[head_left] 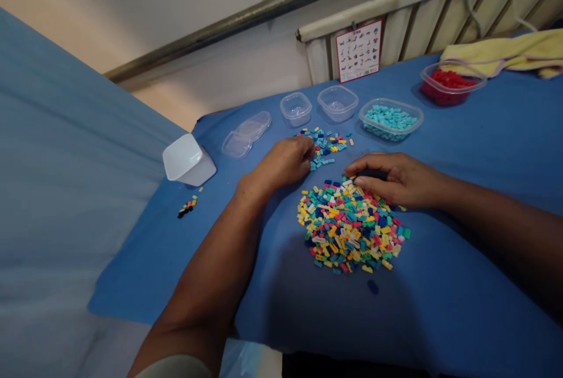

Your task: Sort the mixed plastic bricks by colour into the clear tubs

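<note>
Much seemingly remains: a multicoloured plastic-brick heap (349,228) (red bricks (449,80), turquoise bricks (389,116) tubbed). Left hand (290,159), right hand (401,181): grip unclear.

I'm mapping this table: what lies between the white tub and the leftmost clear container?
Overlapping clear lids lie between the white tub and that clear container, in the head view.

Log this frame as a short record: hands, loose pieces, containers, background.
left hand: at the smaller cluster of pieces, fingertips partly hidden
right hand: at the far edge of the large mixed pile
filled containers: light-blue tub; red tub, named by contents
other containers: two transparent tubs; white container
lids: two transparent lids, overlapping
surface: blue covering
background: picture card, yellow cloth
</note>
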{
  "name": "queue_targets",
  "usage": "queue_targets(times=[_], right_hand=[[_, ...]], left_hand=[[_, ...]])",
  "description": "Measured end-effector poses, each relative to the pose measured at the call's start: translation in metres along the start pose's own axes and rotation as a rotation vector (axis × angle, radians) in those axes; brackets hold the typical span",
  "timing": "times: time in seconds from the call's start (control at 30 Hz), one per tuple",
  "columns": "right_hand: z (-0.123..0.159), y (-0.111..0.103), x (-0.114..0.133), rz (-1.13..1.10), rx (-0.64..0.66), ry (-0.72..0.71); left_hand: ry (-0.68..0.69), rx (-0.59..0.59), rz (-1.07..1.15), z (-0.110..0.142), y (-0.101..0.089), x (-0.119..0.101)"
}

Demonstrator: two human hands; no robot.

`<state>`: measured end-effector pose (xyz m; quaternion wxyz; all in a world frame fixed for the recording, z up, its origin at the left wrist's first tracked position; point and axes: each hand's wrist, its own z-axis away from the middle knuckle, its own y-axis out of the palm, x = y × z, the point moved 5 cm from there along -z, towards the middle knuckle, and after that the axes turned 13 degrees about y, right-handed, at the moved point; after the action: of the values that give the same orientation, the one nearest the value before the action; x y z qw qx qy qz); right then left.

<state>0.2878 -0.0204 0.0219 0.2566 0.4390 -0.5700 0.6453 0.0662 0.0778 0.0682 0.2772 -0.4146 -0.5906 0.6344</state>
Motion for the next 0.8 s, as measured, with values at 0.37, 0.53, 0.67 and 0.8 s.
queue_targets(times=[0.37, 0.53, 0.67, 0.8], right_hand=[[-0.001, 0.002, -0.003, -0.025, 0.000, -0.020], [-0.003, 0.002, -0.005, -0.016, 0.007, -0.038], [-0.003, 0.002, -0.005, -0.005, 0.003, -0.044], [-0.004, 0.003, -0.004, 0.003, 0.004, -0.055]], left_hand=[[0.139, 0.307, 0.490, 0.013, -0.010, -0.053], [0.062, 0.103, 0.323, 0.008, -0.019, -0.028], [0.005, -0.077, 0.084, 0.003, -0.013, -0.013], [0.090, -0.084, 0.006, -0.009, 0.008, -0.021]])
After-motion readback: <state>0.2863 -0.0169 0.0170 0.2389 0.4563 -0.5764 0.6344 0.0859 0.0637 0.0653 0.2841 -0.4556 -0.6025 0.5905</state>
